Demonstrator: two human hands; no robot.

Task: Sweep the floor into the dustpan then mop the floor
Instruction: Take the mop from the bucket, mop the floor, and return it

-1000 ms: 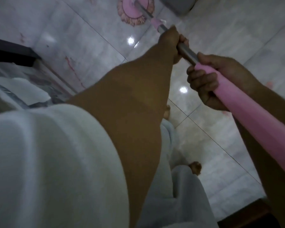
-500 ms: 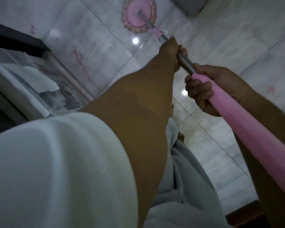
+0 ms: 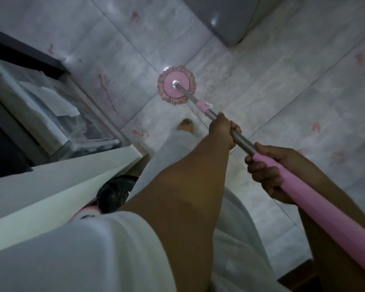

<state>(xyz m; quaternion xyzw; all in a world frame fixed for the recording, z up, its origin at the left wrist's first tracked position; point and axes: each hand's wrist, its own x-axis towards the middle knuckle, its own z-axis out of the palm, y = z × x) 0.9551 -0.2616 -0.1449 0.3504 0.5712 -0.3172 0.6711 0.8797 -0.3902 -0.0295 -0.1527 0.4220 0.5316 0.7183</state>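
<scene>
A round pink mop head [image 3: 176, 84] with a fringed edge lies flat on the pale marble tile floor [image 3: 272, 85] ahead of me. Its metal pole [image 3: 243, 146] runs back toward me and turns into a thick pink grip [image 3: 316, 203]. My left hand [image 3: 223, 129] grips the bare metal part of the pole. Closer to me, my right hand [image 3: 268, 171] holds the top of the pink grip. My bare foot [image 3: 185, 126] stands just behind the mop head.
A glass-fronted cabinet [image 3: 57, 114] and a white ledge [image 3: 61, 182] stand on the left, with a black bag [image 3: 116, 192] below the ledge. A grey appliance [image 3: 226, 17] sits at the top right. A dark wooden edge [image 3: 299, 277] shows at the bottom right. Reddish stains mark the tiles.
The mop head has come nearer to me across the tiles, and my view has tilted down. Both hands keep their hold on the pole.
</scene>
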